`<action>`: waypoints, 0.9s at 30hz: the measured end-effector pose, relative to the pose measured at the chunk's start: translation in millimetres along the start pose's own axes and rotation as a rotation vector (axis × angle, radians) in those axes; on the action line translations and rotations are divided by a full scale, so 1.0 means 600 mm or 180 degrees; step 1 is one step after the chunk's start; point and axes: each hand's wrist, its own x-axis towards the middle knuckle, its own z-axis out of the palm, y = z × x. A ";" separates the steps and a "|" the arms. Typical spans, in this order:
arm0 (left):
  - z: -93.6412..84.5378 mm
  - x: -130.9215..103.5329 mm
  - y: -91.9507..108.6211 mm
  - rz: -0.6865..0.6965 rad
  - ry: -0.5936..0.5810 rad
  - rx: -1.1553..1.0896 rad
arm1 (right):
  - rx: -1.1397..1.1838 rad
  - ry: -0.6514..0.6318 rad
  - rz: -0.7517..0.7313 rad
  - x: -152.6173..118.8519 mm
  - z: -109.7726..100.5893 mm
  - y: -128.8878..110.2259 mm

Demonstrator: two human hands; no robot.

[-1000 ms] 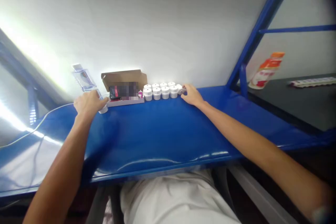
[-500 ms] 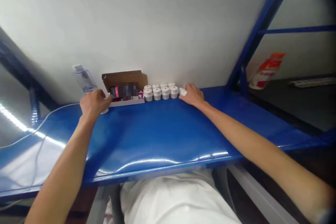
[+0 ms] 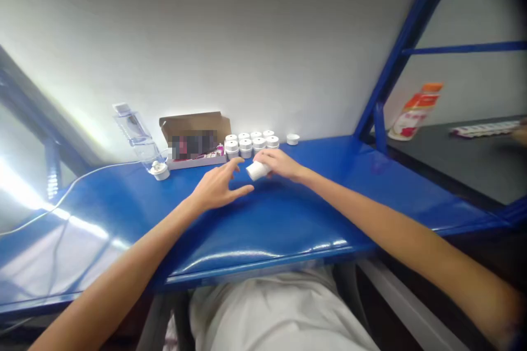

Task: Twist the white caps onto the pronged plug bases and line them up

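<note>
In the head view my right hand (image 3: 280, 163) grips a white cylindrical piece (image 3: 257, 170), tilted and held just above the blue table. My left hand (image 3: 220, 184) reaches toward it from the left, fingers spread and holding nothing. Behind both hands stand several white round caps (image 3: 246, 146) in two rows. A single low white cap (image 3: 292, 139) sits apart on their right. To the left, a white round piece (image 3: 160, 170) with something small in its top rests on the table.
An open cardboard box (image 3: 195, 120) stands by the wall, left of the caps. Beside it is a clear plastic bottle-like stack (image 3: 138, 131), with a white cable (image 3: 88, 171) running left. A red and white bottle (image 3: 415, 112) stands on the right shelf, past a blue frame (image 3: 395, 74).
My left hand has left the white round piece at the left and moved right, opening. My right hand has brought the white cylindrical piece leftward and nearer, leaving a low cap behind.
</note>
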 end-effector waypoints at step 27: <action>0.026 0.020 -0.042 -0.2141 0.0375 -0.3992 | -0.1820 0.1035 -0.1604 0.007 -0.034 0.046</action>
